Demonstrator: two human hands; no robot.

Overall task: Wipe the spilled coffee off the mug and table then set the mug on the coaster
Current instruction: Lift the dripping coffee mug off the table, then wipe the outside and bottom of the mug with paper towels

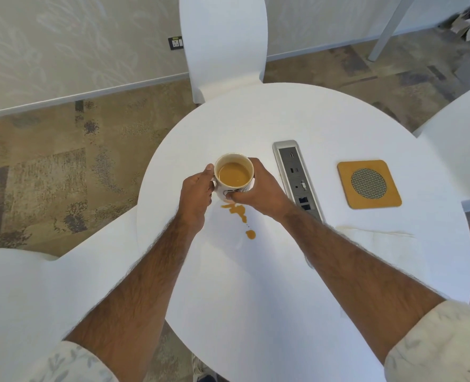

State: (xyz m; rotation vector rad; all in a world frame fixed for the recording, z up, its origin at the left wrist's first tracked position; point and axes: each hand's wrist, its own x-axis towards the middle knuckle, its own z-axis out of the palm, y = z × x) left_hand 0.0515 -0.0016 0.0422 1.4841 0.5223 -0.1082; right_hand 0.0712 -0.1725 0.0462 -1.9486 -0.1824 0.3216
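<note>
left hand (198,193) and right hand (258,188) both wrapped around the mug (234,175) | mug full of coffee, at counter (255,285) centre | spill (240,216) at 6 o'clock of mug | coaster (369,183) at 3 o'clock, well apart | napkin (379,244) at 4 o'clock

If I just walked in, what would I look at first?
Probably the mug full of light-brown coffee, held from both sides by the left hand and right hand in the middle of the round white table. Just nearer the person, the coffee spill stains the tabletop. Off to the right lies the empty tan coaster.
</note>
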